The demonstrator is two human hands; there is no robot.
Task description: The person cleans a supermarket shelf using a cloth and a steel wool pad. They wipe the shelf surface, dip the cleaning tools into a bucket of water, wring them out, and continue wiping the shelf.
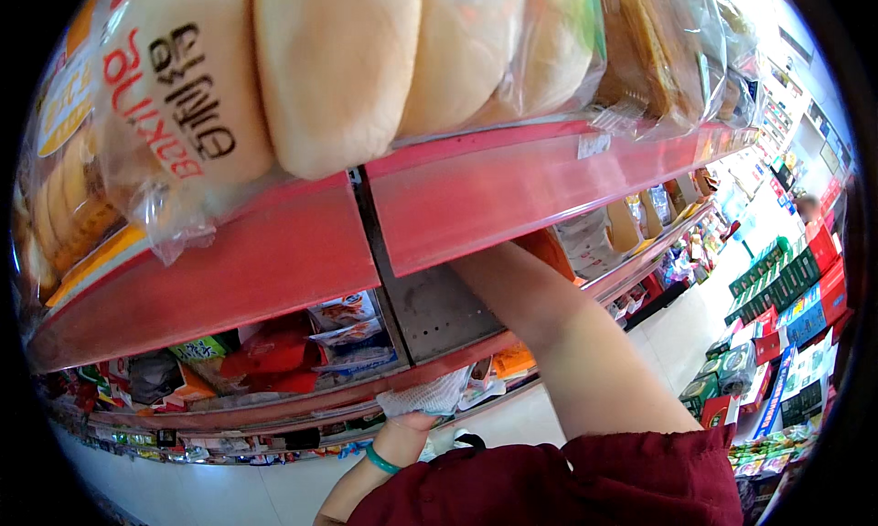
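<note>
My left hand (414, 422) is low in the middle of the view, with a green bangle (381, 459) on its wrist. It is closed on a white textured cloth (424, 394), which hides most of the fingers. The cloth is by the red edge of a lower shelf (449, 361). My right arm (549, 306) reaches under the upper shelf's red price rail (501, 190), over a bare grey metal shelf panel (439, 313). That rail hides my right hand, so what it touches cannot be seen.
Bagged bread (336, 66) hangs slightly over the upper shelf's edge, close to the camera. Packets (346, 327) and a red bag (274, 354) fill the shelf at left. Open cartons (624, 224) stand farther right. Stacked boxes (775, 279) line the right side, with a person (809, 210) beyond.
</note>
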